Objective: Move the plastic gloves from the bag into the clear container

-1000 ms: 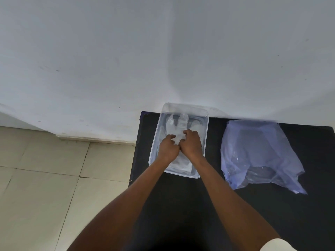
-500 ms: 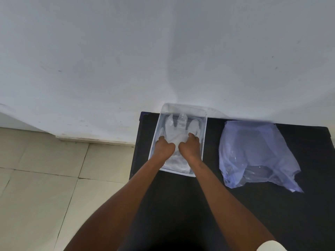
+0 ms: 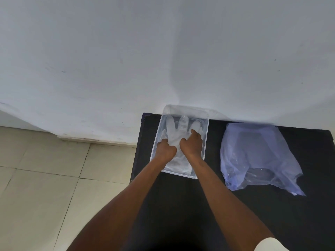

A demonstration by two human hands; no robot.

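Since a second ago, left hand point(image 3: 165, 150) and right hand point(image 3: 192, 144) spread apart, now pressing flat on plastic gloves point(image 3: 176, 134) inside clear container point(image 3: 205, 142), mid-frame. Bag point(image 3: 253, 153) crumpled at right.

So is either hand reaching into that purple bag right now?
No, both the left hand and right hand press on the plastic gloves inside the clear container, apart from the bag.
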